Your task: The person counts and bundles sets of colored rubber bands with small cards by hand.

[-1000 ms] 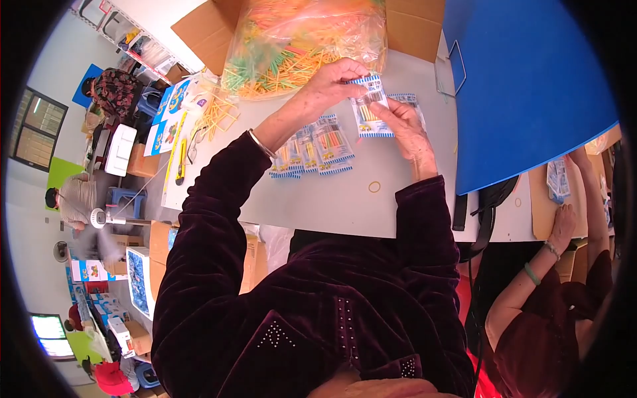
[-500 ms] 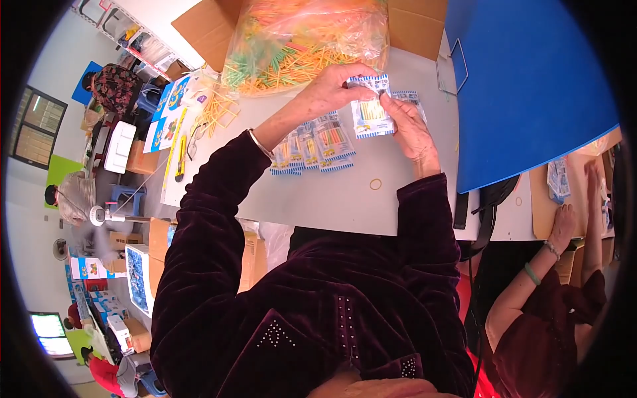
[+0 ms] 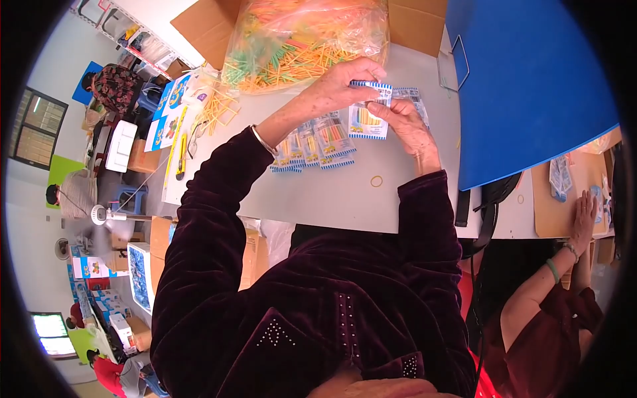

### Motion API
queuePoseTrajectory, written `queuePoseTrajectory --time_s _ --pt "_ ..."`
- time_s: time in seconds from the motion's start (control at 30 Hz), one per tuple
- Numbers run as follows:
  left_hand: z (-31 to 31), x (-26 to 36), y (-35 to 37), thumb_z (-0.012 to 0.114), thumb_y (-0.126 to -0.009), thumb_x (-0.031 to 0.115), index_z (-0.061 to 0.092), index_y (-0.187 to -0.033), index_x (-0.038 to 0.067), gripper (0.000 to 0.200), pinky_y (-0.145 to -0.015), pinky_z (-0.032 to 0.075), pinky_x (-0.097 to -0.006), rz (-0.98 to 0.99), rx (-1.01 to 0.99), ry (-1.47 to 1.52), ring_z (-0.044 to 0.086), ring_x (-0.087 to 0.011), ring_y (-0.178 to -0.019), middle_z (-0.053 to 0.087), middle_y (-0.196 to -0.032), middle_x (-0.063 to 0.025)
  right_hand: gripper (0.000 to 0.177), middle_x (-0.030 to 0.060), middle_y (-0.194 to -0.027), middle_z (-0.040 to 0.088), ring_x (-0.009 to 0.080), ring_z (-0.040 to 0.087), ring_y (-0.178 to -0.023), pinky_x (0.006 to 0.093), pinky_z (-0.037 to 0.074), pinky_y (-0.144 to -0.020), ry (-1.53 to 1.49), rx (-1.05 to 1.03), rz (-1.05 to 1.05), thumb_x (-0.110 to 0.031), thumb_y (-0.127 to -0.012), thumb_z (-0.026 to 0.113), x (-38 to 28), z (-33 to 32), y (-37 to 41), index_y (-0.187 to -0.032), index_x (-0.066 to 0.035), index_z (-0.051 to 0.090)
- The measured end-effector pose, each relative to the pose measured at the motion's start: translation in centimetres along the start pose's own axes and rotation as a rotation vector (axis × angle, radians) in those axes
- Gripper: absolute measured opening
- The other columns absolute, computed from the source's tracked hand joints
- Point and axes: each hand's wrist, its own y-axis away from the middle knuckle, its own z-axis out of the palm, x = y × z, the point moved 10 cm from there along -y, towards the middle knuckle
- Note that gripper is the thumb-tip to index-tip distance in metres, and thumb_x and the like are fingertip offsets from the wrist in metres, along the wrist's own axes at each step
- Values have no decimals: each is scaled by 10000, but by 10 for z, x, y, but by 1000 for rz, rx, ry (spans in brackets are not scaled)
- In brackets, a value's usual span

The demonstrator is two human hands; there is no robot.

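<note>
A small clear packet [image 3: 367, 123] with blue-striped ends and yellowish sticks inside is held up over the table. My left hand [image 3: 343, 82] grips its upper end between thumb and fingers. On the right side, my right hand [image 3: 409, 125] pinches it with the thumb across the front; its other fingers are partly hidden behind. Below my left wrist, several similar filled packets [image 3: 334, 138] lie overlapping on the table. Another packet [image 3: 411, 99] lies behind my right hand. Nearer me is a thin rubber band [image 3: 377, 181].
A large clear bag [image 3: 305, 46] of coloured sticks stands in a cardboard box [image 3: 417, 25] at the back. Loose sticks [image 3: 217, 111], a yellow cutter [image 3: 181, 158] and glasses [image 3: 197, 136] lie left. A blue panel [image 3: 531, 99] borders the right; beyond it is a co-worker's hand [image 3: 582, 222].
The packet has turned slightly more upright in my hands, and both hands have shifted a little. At right, the co-worker's hands have moved closer together.
</note>
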Motion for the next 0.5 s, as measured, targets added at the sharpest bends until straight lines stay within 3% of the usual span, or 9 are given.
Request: queuePoseTrajectory --time_s 0.07,0.13,0.23,0.37,0.43,0.47,0.5 --pt "1 6 0 607 -804 84 517 -1086 29 301 -775 460 -251 51 10 -43 567 -125 -893 601 -964 -78 245 13 -880 633 73 552 -825 242 411 -776 30 7 0 -228 -807 647 -3 2 1 -949 -29 639" --pt "0 10 0 596 -822 85 509 -1107 34 302 -781 454 -236 103 20 -87 566 -106 -884 614 -963 -75 246 43 -780 634 65 550 -686 225 437 -660 -7 72 -27 -240 -777 678 -6 -1 2 -846 -4 660" --pt "-3 11 1 586 -823 73 542 -1082 26 267 -777 456 -235 126 39 -215 565 -102 -880 611 -951 -55 242 32 -752 629 62 545 -670 225 438 -644 -6 98 31 -249 -777 677 2 -6 2 -832 -14 663" --pt "-8 10 9 585 -818 71 579 -1037 17 225 -774 453 -237 50 45 -115 561 -95 -870 603 -941 -26 256 24 -860 635 85 561 -768 247 428 -737 129 37 75 -247 -817 632 4 -3 3 -948 -27 644" --pt "-19 10 18 582 -819 68 585 -1027 18 215 -774 450 -239 32 49 -52 558 -93 -867 601 -937 -19 321 38 -840 639 86 554 -761 238 423 -740 192 143 -256 -287 -825 615 -30 -16 4 -970 -1 632" --pt "-28 7 24 580 -820 73 587 -1014 18 202 -771 447 -241 0 54 -113 555 -92 -863 598 -928 -19 321 38 -840 639 86 554 -761 238 423 -740 191 142 -256 -287 -825 615 -30 -24 2 -970 -1 632" --pt "-36 3 30 579 -821 78 588 -1001 18 190 -769 444 -243 -33 58 -174 551 -91 -860 595 -920 -19 352 58 -870 637 121 554 -805 268 418 -765 388 356 -223 -311 -814 617 -32 -52 4 -975 2 629"
